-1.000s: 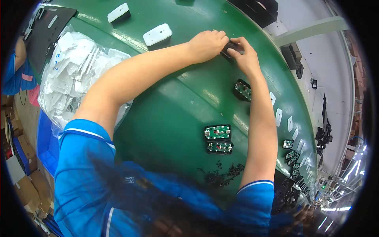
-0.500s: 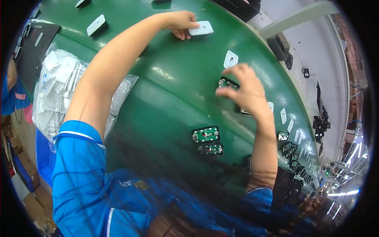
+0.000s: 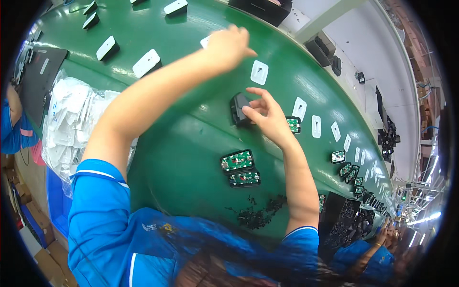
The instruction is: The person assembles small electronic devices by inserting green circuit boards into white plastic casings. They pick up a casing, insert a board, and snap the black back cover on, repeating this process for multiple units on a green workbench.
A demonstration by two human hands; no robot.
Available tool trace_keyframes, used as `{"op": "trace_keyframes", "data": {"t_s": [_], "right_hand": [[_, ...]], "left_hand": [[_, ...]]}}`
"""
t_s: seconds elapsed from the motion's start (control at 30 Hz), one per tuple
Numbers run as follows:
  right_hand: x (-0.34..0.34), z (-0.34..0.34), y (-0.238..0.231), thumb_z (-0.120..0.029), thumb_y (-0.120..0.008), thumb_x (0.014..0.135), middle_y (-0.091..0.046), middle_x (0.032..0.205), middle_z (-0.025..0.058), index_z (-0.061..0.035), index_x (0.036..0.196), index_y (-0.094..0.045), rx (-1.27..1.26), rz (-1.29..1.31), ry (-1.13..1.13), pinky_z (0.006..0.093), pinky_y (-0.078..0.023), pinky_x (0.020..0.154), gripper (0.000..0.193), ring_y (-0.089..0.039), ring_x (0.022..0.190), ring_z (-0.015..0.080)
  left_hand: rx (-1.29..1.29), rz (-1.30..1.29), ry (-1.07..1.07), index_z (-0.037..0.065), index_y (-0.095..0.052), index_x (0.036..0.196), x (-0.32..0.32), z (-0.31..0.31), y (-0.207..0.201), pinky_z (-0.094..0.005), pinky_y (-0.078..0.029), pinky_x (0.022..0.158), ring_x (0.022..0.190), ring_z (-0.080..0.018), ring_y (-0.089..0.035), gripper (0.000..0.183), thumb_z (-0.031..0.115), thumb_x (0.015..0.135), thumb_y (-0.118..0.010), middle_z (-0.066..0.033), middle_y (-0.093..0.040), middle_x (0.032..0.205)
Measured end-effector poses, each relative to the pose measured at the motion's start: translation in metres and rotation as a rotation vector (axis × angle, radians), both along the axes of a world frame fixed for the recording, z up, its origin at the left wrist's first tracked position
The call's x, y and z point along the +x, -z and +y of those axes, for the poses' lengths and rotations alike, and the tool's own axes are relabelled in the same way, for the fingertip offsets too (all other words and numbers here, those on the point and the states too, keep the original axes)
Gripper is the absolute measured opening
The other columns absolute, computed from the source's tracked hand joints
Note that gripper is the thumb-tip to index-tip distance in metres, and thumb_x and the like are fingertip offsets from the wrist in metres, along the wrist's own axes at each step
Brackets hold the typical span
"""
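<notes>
Black casing [image 3: 238, 109] at upper centre of frame, thumb and fingers of my right hand [image 3: 270, 118] closed on it. My left hand [image 3: 231, 46], higher up, blurred, thumb spread from fingers. White cover [image 3: 259, 72] lies nearby on green surface [image 3: 179, 141]; circuit-board cases [image 3: 237, 160] lower centre.

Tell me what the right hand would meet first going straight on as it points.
The dark case, immediately ahead of the right hand, which seems to touch it, though depth is unclear.
</notes>
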State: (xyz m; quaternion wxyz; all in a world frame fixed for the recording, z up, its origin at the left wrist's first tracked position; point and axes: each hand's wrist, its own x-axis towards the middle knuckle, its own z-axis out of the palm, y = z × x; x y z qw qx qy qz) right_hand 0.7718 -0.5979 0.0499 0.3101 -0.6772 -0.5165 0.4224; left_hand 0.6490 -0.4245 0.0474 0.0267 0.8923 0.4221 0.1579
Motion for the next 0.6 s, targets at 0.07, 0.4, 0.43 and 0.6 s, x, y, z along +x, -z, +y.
{"op": "trace_keyframes", "data": {"t_s": [0.07,0.4,0.43,0.6], "right_hand": [[0.002,0.000,0.006,-0.019,-0.066,0.083,-0.060,0.099,0.0116,-0.0110,0.122,-0.053,0.074,-0.149,0.041,0.0352,-0.050,0.075,0.042,-0.060,0.086,0.0226],[-0.024,-0.010,0.018,-0.014,-0.073,0.074,-0.049,0.108,0.0169,-0.0087,0.115,-0.056,0.384,-0.840,-0.044,0.0401,-0.051,0.075,0.044,-0.053,0.095,0.0333],[-0.025,-0.010,0.017,-0.013,-0.072,0.075,-0.050,0.109,0.0167,-0.0090,0.115,-0.055,0.345,-0.841,-0.044,0.0405,-0.050,0.078,0.044,-0.054,0.097,0.0338],[-0.012,-0.016,0.005,0.000,-0.068,0.074,-0.055,0.113,0.0186,-0.0075,0.124,-0.049,0.376,-0.666,-0.035,0.0415,-0.047,0.088,0.054,-0.055,0.104,0.0350]], "left_hand": [[-0.245,0.095,0.017,-0.003,-0.057,0.108,0.028,-0.025,-0.003,-0.0391,-0.053,0.079,0.096,-0.0296,-0.063,0.074,0.064,0.078,-0.059,-0.0176,-0.061,0.103],[-0.143,0.209,0.131,-0.002,-0.061,0.107,0.046,-0.015,0.036,-0.0383,-0.051,0.083,0.105,-0.0298,-0.054,0.047,0.036,0.080,-0.067,-0.0160,-0.055,0.112],[-0.119,0.201,0.179,-0.001,-0.061,0.107,0.042,-0.013,0.040,-0.0385,-0.050,0.084,0.106,-0.0294,-0.053,0.042,0.031,0.080,-0.066,-0.0154,-0.055,0.113],[-0.062,0.158,0.475,0.004,-0.061,0.106,0.001,-0.008,0.034,-0.0395,-0.046,0.088,0.111,-0.0277,-0.049,0.030,0.018,0.079,-0.065,-0.0111,-0.054,0.115]]}}
